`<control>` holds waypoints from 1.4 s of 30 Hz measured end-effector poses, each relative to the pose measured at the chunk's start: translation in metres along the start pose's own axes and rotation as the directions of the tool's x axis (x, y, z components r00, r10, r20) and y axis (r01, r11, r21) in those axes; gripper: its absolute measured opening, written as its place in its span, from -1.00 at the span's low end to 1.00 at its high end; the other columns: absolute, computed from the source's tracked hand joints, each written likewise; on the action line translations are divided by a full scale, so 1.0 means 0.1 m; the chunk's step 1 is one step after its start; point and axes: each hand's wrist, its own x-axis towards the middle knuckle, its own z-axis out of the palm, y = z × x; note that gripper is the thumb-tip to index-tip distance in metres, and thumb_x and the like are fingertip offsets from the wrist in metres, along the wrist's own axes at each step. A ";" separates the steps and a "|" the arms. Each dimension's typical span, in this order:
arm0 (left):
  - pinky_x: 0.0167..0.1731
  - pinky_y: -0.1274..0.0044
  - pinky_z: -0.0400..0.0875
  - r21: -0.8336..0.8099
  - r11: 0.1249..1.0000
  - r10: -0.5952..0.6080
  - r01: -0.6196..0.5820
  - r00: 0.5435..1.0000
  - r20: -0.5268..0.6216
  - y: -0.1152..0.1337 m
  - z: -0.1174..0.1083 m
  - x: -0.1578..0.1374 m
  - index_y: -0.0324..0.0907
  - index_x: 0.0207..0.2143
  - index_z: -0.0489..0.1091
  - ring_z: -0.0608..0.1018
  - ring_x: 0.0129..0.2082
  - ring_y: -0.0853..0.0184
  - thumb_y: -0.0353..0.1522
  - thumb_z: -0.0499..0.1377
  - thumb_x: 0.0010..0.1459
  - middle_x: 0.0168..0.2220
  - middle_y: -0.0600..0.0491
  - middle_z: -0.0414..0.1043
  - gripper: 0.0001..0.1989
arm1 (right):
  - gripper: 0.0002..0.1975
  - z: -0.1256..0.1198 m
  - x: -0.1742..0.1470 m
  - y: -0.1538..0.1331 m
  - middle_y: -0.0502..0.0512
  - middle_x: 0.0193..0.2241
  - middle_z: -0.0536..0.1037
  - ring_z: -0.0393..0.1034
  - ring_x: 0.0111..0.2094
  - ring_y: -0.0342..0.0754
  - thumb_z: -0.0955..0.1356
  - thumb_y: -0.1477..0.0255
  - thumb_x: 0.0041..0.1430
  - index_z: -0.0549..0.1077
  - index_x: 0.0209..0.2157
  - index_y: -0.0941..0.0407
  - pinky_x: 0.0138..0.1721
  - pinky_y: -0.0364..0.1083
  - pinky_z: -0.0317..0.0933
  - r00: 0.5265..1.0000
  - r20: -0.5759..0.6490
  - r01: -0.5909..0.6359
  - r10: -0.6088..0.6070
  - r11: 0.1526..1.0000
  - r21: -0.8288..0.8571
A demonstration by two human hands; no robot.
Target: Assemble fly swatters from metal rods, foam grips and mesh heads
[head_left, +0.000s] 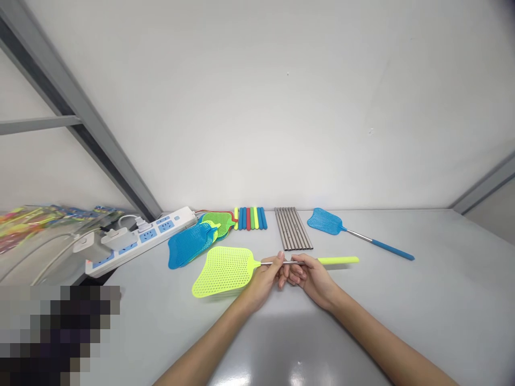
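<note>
Pinched under the thumbs of the left hand (263,281) and the right hand (316,279), the metal shaft (265,263) of a yellow fly swatter (225,271) ran crosswise over the grey table (402,300), its yellow handle (338,260) to the worker's right. Beyond it, I saw metal rods (293,229) side by side and a blue swatter (326,221).
</note>
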 end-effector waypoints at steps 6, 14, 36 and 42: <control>-0.35 0.49 0.26 -0.051 0.998 -0.033 0.035 0.999 0.032 0.04 0.01 0.01 -0.22 -0.68 0.21 0.41 -0.47 0.33 -0.08 -0.09 0.04 -0.78 0.14 0.13 -0.55 | -0.63 -0.01 0.01 0.00 -0.08 -0.82 0.06 0.04 -0.66 -0.17 0.21 0.38 -0.03 0.15 -0.83 0.14 -0.47 -0.11 -0.06 1.000 0.023 -0.011 0.011 1.000 -0.003; -0.33 0.49 0.25 -0.037 0.999 -0.021 0.025 0.994 0.109 0.03 -0.02 0.00 -0.24 -0.65 0.22 0.40 -0.47 0.34 -0.12 -0.08 0.06 -0.73 0.12 0.19 -0.58 | -0.63 0.04 -0.04 0.00 -0.06 -0.80 0.11 0.05 -0.66 -0.17 0.22 0.34 -0.04 0.16 -0.83 0.14 -0.48 -0.11 -0.05 0.998 0.041 0.056 -0.053 0.994 -0.096; -0.49 0.57 0.16 -0.018 0.996 -0.084 0.085 0.996 0.026 0.03 -0.05 -0.01 -0.25 -0.58 0.25 0.28 -0.62 0.45 -0.21 0.04 0.02 -0.73 0.16 0.13 -0.71 | -0.63 0.05 -0.05 0.02 -0.08 -0.79 0.06 0.03 -0.65 -0.18 0.23 0.33 -0.04 0.11 -0.81 0.14 -0.48 -0.12 -0.04 0.998 0.003 0.062 -0.062 0.990 -0.130; -0.65 0.59 0.00 -0.036 0.990 -0.133 0.135 0.990 0.041 0.02 -0.09 0.01 -0.23 -0.67 0.18 0.10 -0.74 0.52 -0.23 -0.01 0.05 -0.81 0.20 0.02 -0.67 | -0.68 0.09 -0.07 0.00 -0.11 -0.77 0.03 0.01 -0.65 -0.20 0.26 0.39 -0.06 0.12 -0.77 0.14 -0.51 -0.13 -0.07 0.997 -0.031 0.073 -0.077 0.990 -0.123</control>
